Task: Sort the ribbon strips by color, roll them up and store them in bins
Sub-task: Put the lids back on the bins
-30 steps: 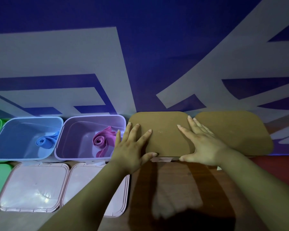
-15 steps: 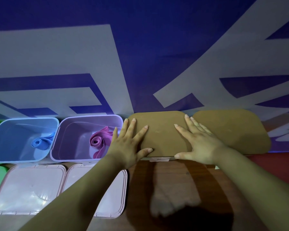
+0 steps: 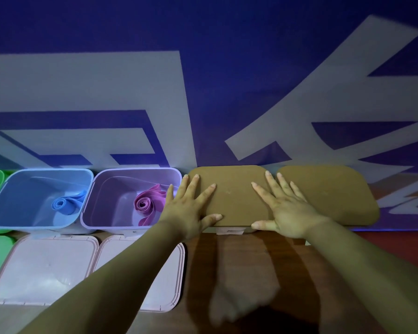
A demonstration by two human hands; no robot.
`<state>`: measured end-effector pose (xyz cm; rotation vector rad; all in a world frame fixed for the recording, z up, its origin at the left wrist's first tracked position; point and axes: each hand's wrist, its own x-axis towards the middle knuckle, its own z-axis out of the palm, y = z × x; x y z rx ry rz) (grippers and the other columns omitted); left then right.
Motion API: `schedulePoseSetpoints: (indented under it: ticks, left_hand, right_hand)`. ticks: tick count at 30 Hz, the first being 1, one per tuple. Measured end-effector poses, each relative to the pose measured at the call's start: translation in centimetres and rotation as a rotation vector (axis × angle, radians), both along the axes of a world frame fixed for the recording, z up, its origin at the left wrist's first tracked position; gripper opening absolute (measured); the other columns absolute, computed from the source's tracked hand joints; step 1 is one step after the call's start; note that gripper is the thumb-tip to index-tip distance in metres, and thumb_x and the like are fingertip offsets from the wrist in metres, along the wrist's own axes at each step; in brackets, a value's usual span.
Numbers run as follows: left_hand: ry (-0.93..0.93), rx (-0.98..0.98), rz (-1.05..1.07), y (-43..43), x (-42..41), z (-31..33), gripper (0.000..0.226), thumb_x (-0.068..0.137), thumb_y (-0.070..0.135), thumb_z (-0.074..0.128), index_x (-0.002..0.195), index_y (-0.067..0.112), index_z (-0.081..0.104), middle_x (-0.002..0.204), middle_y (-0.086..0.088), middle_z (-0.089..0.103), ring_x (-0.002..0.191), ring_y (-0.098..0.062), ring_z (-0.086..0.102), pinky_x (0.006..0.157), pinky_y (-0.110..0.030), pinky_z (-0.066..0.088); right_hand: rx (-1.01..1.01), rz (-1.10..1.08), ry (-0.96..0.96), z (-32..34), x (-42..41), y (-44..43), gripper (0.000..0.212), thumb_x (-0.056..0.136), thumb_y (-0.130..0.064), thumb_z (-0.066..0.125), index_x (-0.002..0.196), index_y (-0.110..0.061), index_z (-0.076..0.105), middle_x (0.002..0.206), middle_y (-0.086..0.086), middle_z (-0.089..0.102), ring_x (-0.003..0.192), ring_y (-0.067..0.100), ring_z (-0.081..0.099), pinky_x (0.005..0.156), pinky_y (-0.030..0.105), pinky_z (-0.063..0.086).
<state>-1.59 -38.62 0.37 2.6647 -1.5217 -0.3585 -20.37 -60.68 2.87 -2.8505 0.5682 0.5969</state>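
Lid (image 3: 234, 186), matte brown with rounded corners, lies under left hand (image 3: 187, 213) and right hand (image 3: 290, 213), both spread flat

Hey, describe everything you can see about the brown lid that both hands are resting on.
The brown lid is a flat rounded rectangle, matte, plastic by the look. It lies level in the back row between the purple bin and a second brown lid. The left hand and right hand press flat on it with fingers spread, thumbs along its near edge. A pale tab shows under that edge. What it covers is hidden.
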Motion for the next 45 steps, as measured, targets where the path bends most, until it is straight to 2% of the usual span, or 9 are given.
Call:
schedulePoseSetpoints:
  ticks: [9,17,21,24,28,30,33,36,45]
  left_hand:
    - [0.008,-0.176,0.223,12.4,-4.0,-0.4,0.072,0.090,0.074,0.029,0.153,0.041,0.019,0.161,-0.009,0.022,0.148,-0.034,0.018,0.116,-0.054,0.024]
    - [0.116,0.032,0.437,26.6,-6.7,-4.9,0.072,0.087,0.078,0.022,0.150,0.044,0.024,0.155,-0.013,0.036,0.140,-0.039,0.036,0.110,-0.055,0.032]
    - [0.111,0.117,0.416,29.8,-6.9,-6.2,0.076,0.085,0.080,0.020,0.152,0.045,0.019,0.161,-0.008,0.023,0.149,-0.035,0.019,0.118,-0.049,0.017]
    - [0.140,0.131,0.355,31.1,-6.3,-6.9,0.074,0.086,0.079,0.018,0.150,0.043,0.027,0.159,-0.008,0.028,0.147,-0.036,0.024,0.116,-0.045,0.012]
    - [0.175,0.187,0.239,32.3,-5.8,-8.3,0.074,0.087,0.077,0.020,0.152,0.046,0.008,0.164,0.000,-0.003,0.152,-0.027,-0.005,0.115,-0.044,-0.007]
    - [0.176,0.174,0.206,32.8,-6.0,-8.4,0.073,0.086,0.076,0.027,0.151,0.045,0.017,0.164,-0.004,0.006,0.152,-0.030,0.006,0.113,-0.045,-0.002]
    - [0.197,0.204,0.180,33.8,-6.7,-9.2,0.074,0.084,0.076,0.036,0.150,0.044,0.024,0.161,-0.006,0.024,0.147,-0.032,0.024,0.110,-0.046,0.007]
    - [0.189,0.180,0.143,34.3,-7.1,-9.1,0.075,0.082,0.073,0.043,0.149,0.043,0.027,0.158,-0.004,0.033,0.144,-0.030,0.034,0.110,-0.047,0.013]
    - [0.177,0.151,0.105,34.2,-8.4,-9.5,0.071,0.086,0.069,0.041,0.150,0.045,0.023,0.160,0.010,0.026,0.148,-0.040,0.013,0.115,-0.049,-0.009]
  right_hand:
    - [0.017,-0.049,-0.369,0.4,-2.1,10.4,0.087,0.084,-0.072,0.045,0.155,-0.038,0.007,0.165,-0.003,-0.015,0.152,0.019,-0.014,0.124,0.042,0.006]
    - [0.193,-0.026,-0.184,-3.6,-1.7,22.3,0.082,0.086,-0.064,0.050,0.154,-0.040,0.011,0.165,-0.008,-0.014,0.152,0.021,0.006,0.122,0.040,0.017]
    - [0.275,0.002,-0.099,-5.5,-1.0,27.0,0.078,0.088,-0.057,0.054,0.153,-0.040,0.014,0.165,-0.010,-0.005,0.152,0.020,0.011,0.122,0.036,0.019]
    - [0.234,0.067,-0.029,-7.0,-0.6,29.6,0.073,0.091,-0.054,0.051,0.153,-0.038,0.016,0.165,-0.010,0.001,0.152,0.019,0.007,0.121,0.039,0.018]
    - [0.182,0.153,0.051,-8.5,-0.2,31.3,0.064,0.095,-0.047,0.051,0.152,-0.037,0.024,0.165,-0.011,0.006,0.153,0.016,0.002,0.122,0.040,0.015]
    - [0.161,0.151,0.043,-9.1,0.1,31.2,0.058,0.096,-0.046,0.051,0.150,-0.039,0.030,0.165,-0.012,0.008,0.152,0.015,0.004,0.121,0.038,0.018]
    - [0.146,0.179,-0.012,-9.7,0.1,31.0,0.044,0.090,-0.046,0.062,0.133,-0.043,0.055,0.158,-0.016,0.031,0.146,0.018,0.029,0.113,0.039,0.037]
    - [0.109,0.108,-0.154,-10.9,-0.5,30.6,0.037,0.054,-0.043,0.093,0.088,-0.045,0.076,0.122,-0.017,0.068,0.109,0.015,0.066,0.078,0.033,0.060]
    - [0.108,0.054,-0.273,-12.0,-1.5,29.7,0.026,0.059,-0.031,0.092,0.060,-0.031,0.065,0.116,-0.014,0.072,0.101,0.017,0.068,0.076,0.026,0.057]
